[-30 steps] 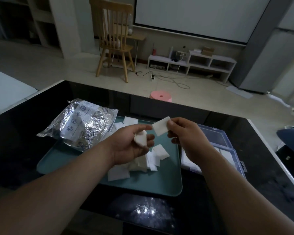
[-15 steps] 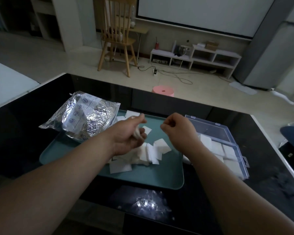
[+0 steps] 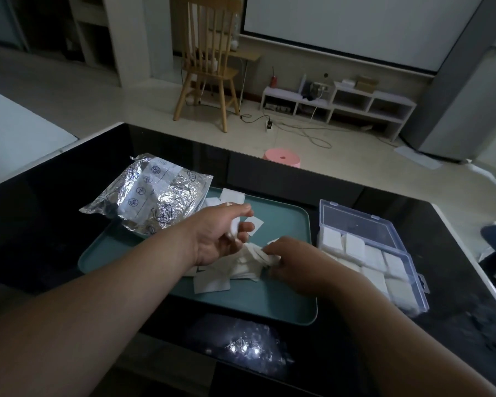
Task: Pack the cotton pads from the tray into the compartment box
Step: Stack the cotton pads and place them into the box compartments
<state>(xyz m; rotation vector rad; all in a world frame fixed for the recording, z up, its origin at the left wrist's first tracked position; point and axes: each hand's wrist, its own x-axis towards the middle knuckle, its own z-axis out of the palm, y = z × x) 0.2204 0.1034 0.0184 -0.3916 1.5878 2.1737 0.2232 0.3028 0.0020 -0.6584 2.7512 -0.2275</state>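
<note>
A teal tray [image 3: 284, 305] lies on the black table with a heap of white square cotton pads [image 3: 212, 283] in its middle. My left hand [image 3: 221, 233] hovers over the tray with a small stack of pads pinched between thumb and fingers. Beside it, my right hand [image 3: 294, 260] rests low on the heap, its fingertips closed on the pads there. To the right stands the clear compartment box [image 3: 395, 282], lid open toward the back, with white pads filling its compartments.
A crumpled silver foil bag [image 3: 149, 196] lies across the tray's far left corner. The table's right edge [image 3: 476, 270] runs close behind the box. Beyond the table are a pink stool [image 3: 282, 157] and a wooden chair [image 3: 208, 61].
My right hand, which held one pad up beside the left hand, has dropped onto the heap in the tray. My left hand has kept its stack and stayed above the tray.
</note>
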